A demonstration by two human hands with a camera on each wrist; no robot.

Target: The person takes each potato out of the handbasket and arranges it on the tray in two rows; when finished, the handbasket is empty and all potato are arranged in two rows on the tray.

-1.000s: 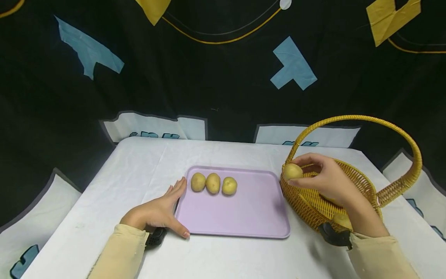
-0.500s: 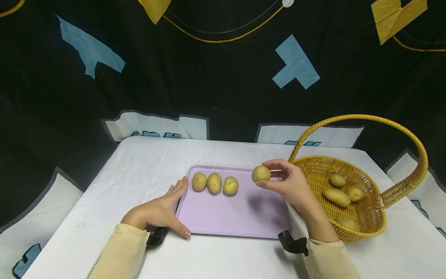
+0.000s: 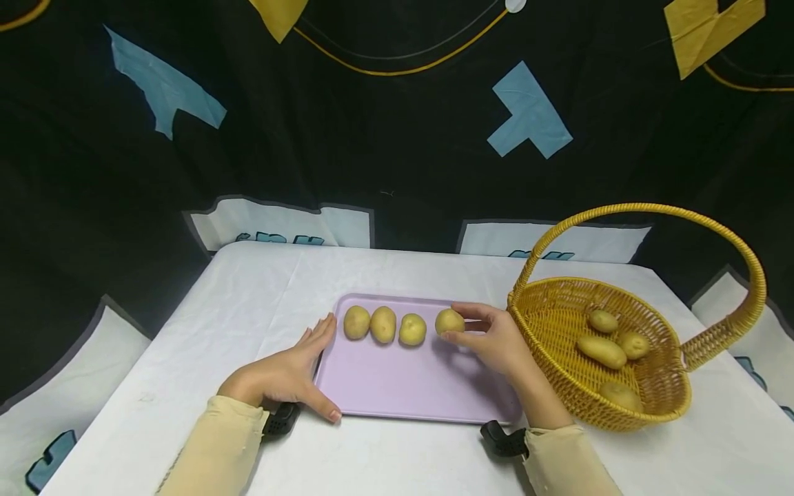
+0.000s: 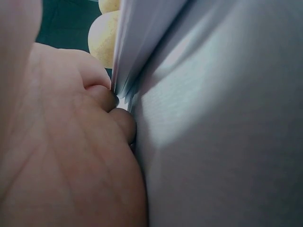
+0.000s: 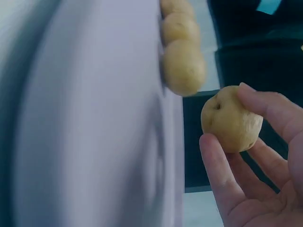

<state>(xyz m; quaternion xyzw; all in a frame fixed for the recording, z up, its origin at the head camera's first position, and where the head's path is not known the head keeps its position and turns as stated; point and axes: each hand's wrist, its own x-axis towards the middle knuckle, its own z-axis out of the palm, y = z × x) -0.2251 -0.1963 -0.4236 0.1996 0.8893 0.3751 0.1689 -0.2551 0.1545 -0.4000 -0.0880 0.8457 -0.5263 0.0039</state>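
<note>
A lilac tray [image 3: 397, 387] lies on the white-covered table, with a row of three potatoes [image 3: 383, 324] along its far left part. My left hand [image 3: 282, 372] rests at the tray's left edge, fingers straight and thumb spread toward the near corner. Over the right part of the tray, my right hand [image 3: 496, 341] pinches another potato [image 3: 449, 322] between thumb and fingertips. In the right wrist view this held potato [image 5: 229, 120] shows above the tray surface, apart from the row. The left wrist view shows the left palm [image 4: 71, 142] beside the tray wall [image 4: 137, 42].
To the right of the tray stands a yellow wicker basket [image 3: 546, 320] with a tall arched handle [image 3: 645, 208]. Several potatoes [image 3: 603, 351] lie inside it. A black cloth [image 3: 384, 158] with blue and yellow shapes hangs behind the table [image 3: 205, 331].
My right hand has carried a potato out of the basket, leftward over the tray, and lowered it close to the row. The left hand has stayed at the tray's edge.
</note>
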